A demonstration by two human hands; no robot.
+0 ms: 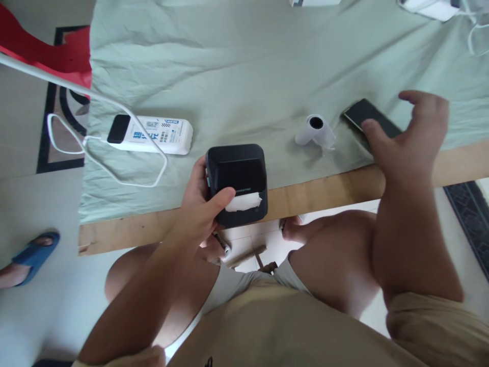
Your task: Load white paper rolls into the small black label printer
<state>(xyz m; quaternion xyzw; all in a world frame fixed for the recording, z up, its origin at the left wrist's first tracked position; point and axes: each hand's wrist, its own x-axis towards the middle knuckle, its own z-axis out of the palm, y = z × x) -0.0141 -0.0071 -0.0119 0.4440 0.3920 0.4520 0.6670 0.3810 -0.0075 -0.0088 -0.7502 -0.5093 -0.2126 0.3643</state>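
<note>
In my left hand is a small black label printer, held by its left side over the table's front edge. My thumb lies on its top face, beside a torn strip of white paper that sticks out of its slot. My right hand hovers with fingers apart at the dark smartphone, which lies on the cloth; whether the thumb touches it I cannot tell. Left of the phone sits a small roll of white paper with a dark core, its end partly unwound.
A white power bank with a black end and a white cable lies at the left. White boxy items stand at the far edge. A red chair adjoins the table's left side. Another person's slippered foot is at the lower left.
</note>
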